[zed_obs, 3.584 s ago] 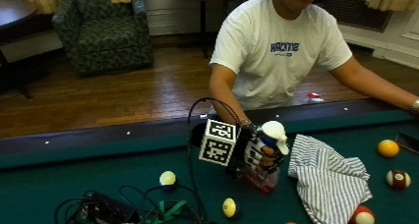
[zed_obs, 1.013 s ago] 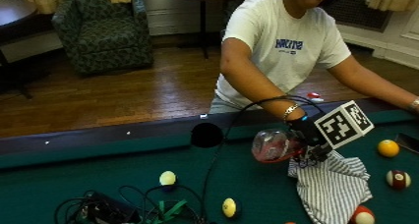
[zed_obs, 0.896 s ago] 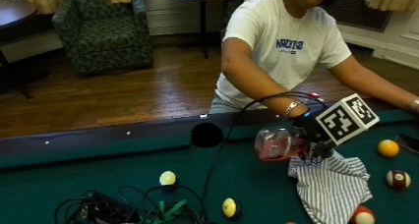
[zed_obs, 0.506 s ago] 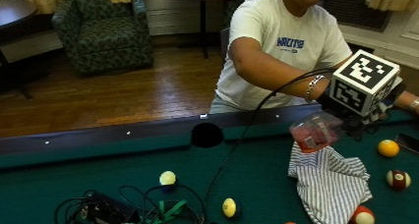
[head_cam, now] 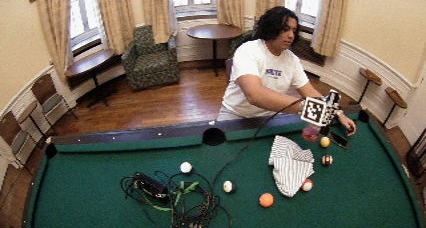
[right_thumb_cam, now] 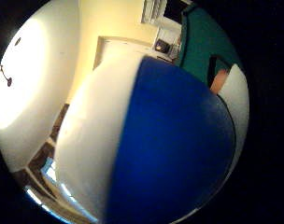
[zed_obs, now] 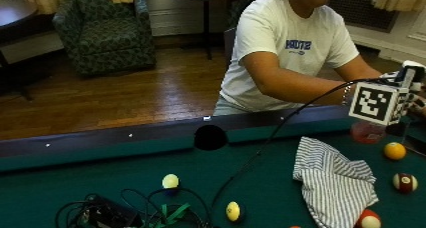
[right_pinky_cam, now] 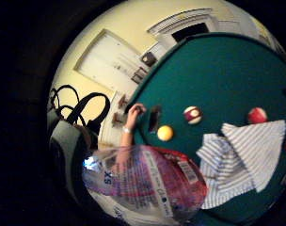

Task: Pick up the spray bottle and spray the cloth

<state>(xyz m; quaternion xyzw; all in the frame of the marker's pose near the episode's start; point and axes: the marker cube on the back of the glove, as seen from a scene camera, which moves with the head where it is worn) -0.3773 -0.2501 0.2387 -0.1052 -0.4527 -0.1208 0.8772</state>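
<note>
The spray bottle [zed_obs: 367,131], clear with pink liquid and a white and blue head, hangs in the air near the far rail, just past the cloth's far right corner. My gloved right hand [zed_obs: 411,94] grips it by the neck, largely hidden from the outside view. The striped white cloth [zed_obs: 334,182] lies crumpled on the green felt, below and to the left of the bottle. In the little finger side palm view the bottle body [right_pinky_cam: 143,184] fills the near field with the cloth [right_pinky_cam: 249,157] beyond it. The blue and white head [right_thumb_cam: 151,144] fills the thumb side view.
A yellow ball [zed_obs: 395,151], a maroon striped ball [zed_obs: 404,182] and a red ball [zed_obs: 368,219] lie right of and below the cloth. Two more balls [zed_obs: 170,181] and a cable tangle [zed_obs: 126,215] lie to the left. The bare left hand [head_cam: 346,128] rests by the rail beside a dark phone [head_cam: 337,140].
The hand lifted the bottle off the felt left of the cloth and carried it up and to the right, over the cloth's far end, to the right side near the rail.
</note>
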